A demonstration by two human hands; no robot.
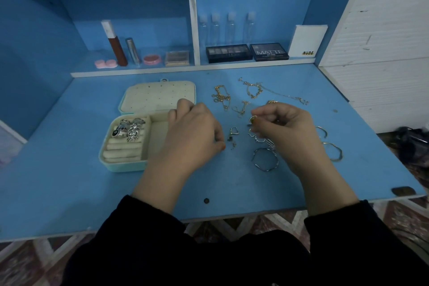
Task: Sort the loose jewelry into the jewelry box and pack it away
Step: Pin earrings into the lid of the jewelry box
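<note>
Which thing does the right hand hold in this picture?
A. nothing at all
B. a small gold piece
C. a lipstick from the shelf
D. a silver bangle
B: the right hand pinches a small gold piece between its fingertips, raised a little over the blue table.

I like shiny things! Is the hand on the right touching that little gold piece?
Touching. The head view shows the right hand pinching the little gold piece at its fingertips.
</note>
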